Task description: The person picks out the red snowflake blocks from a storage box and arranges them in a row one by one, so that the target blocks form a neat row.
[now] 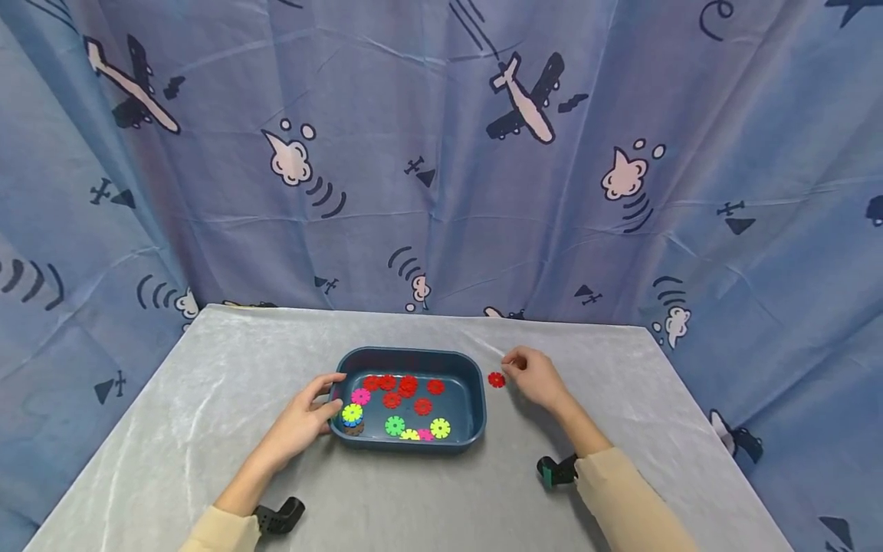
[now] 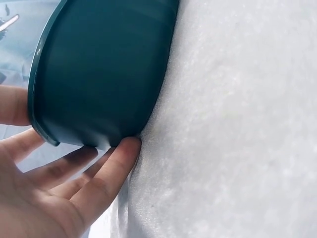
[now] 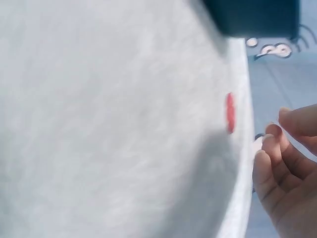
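Mixed discs (image 1: 408,386) are in tray (image 1: 458,422), prob. just 1 red disc (image 1: 497,380) left, on tabletop (image 1: 441,498) R of it; L hand (image 1: 300,420) grips tray's end, R hand (image 1: 536,377) nr, fingertips slightly apart.

Bright light washes the cloth (image 2: 237,124) pale beside the tray (image 2: 104,74); right of it, my right hand (image 1: 536,376) casts a soft shadow, and my right-wrist view blurs the red disc (image 3: 230,113).
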